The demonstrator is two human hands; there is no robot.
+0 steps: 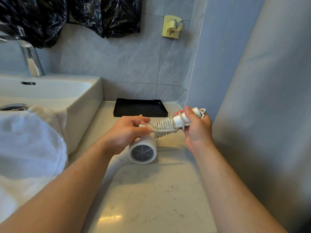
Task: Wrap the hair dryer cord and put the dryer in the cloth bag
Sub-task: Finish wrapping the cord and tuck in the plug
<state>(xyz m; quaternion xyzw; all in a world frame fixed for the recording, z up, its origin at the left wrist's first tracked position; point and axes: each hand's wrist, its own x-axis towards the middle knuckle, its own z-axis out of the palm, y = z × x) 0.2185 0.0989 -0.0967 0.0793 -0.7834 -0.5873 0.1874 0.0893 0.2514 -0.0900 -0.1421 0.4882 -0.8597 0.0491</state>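
Observation:
A small white hair dryer (143,151) is held just above the pale counter, its mesh intake facing me. Its white cord (164,126) is coiled several times around the handle, which points up to the right. My left hand (127,133) grips the dryer body from the left and pinches the cord at the base of the handle. My right hand (196,127) is closed around the far end of the handle and the last loop of cord. A white cloth (32,145), possibly the bag, lies over the sink edge at the left.
A black tray (140,107) sits at the back of the counter (151,190). The white sink (50,91) and chrome faucet (31,59) are at the left. A wall rises close on the right. A yellow holder (172,26) and black plastic bags (70,15) hang on the tiles.

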